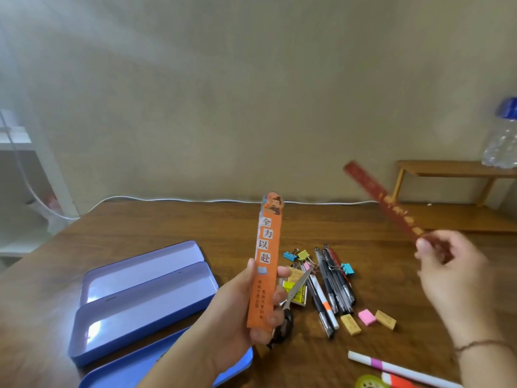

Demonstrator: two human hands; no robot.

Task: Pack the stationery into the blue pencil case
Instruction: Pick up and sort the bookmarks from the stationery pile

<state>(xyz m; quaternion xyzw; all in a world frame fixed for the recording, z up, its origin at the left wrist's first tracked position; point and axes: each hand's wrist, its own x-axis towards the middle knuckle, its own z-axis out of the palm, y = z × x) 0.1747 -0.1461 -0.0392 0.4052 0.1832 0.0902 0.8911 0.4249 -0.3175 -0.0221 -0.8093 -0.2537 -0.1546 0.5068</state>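
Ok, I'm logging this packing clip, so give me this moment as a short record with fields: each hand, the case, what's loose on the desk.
left hand: left hand grips the orange bookmark, held upright
right hand: right hand pinches the dark red ruler, raised and blurred
case: blue pencil case lies open, nothing visible in its trays
loose on the desk: pens, scissors, binder clips, erasers, tape roll
packed so far: nothing visible
background: plastic bottle on a wooden shelf
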